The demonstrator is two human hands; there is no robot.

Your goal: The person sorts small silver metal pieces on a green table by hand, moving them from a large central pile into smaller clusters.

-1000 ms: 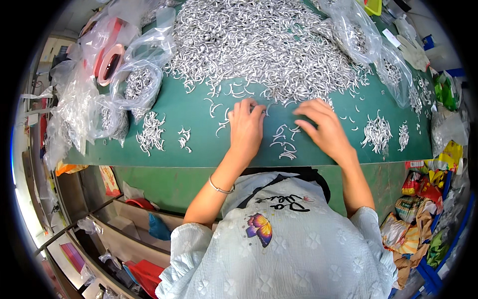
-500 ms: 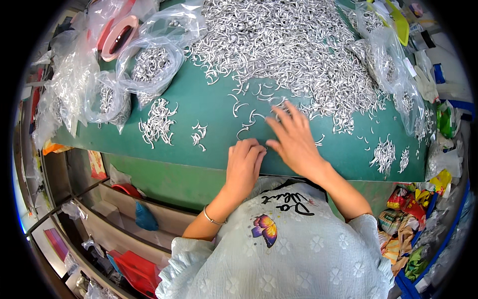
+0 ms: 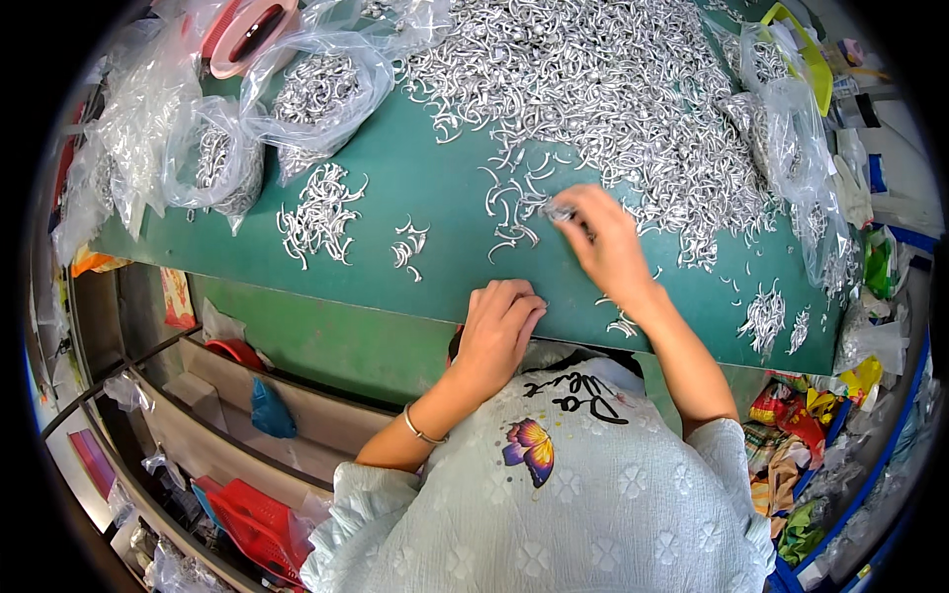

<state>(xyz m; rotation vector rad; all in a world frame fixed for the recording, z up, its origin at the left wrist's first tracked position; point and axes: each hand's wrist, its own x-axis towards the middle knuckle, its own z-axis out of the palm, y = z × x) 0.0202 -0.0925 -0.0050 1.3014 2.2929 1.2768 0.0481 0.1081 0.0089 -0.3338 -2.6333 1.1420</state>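
My right hand (image 3: 608,247) is closed, its thumb and fingers pinching a few small silver curved pieces (image 3: 560,211) just above the green table. Loose curved pieces (image 3: 512,215) lie spread to the left of its fingertips. A large heap of the same silver pieces (image 3: 593,94) covers the far part of the table. At the near table edge rests my left hand (image 3: 499,331), fingers curled and pressed together. Whatever that hand may hold is hidden. Below my right wrist lie a few more pieces (image 3: 623,324).
Small piles of pieces lie at left (image 3: 321,217), centre left (image 3: 409,247) and right (image 3: 764,318). Open clear bags of pieces (image 3: 321,104) stand at the far left, beside a pink basket (image 3: 237,54). More plastic bags (image 3: 786,148) line the right edge. Drawers (image 3: 247,430) are below left.
My right hand went from spread fingers over the pieces to a closed pinch with some pieces in it. My left hand stays curled at the edge. The view has shifted slightly.
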